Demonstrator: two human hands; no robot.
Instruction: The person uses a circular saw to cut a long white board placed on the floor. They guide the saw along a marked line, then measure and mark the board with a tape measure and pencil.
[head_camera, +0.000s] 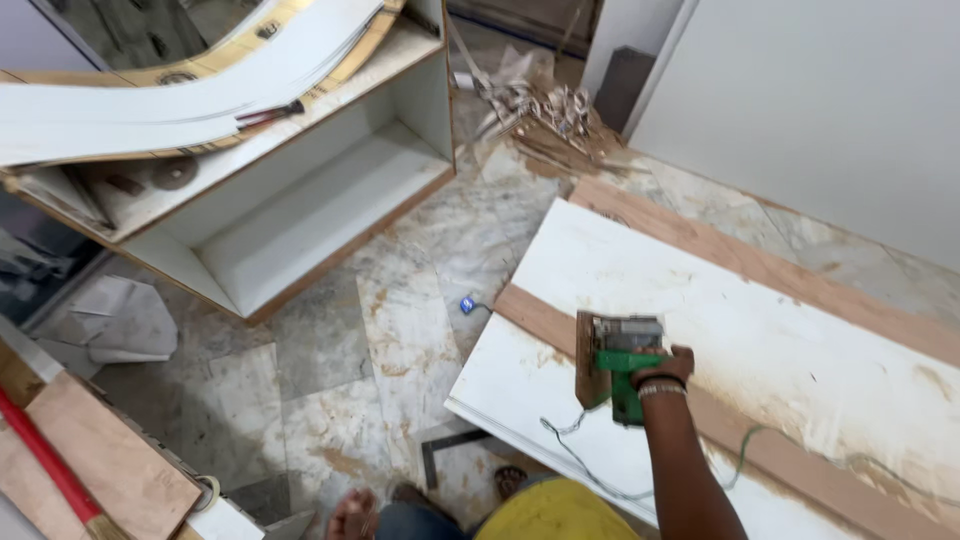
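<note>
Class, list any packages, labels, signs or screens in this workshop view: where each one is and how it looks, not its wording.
No packages, signs or screens show.
Label plate: on top of the green power tool held by the right hand on the white board; rectangular, pale grey, print too small to make out.

We count one green power tool (625, 365) gripped in the right hand (668, 366), two wooden strips (760, 440) beside and beyond that hand, one white panel (800, 340) beneath it, and one open cabinet (300, 190) far to its left.
</note>
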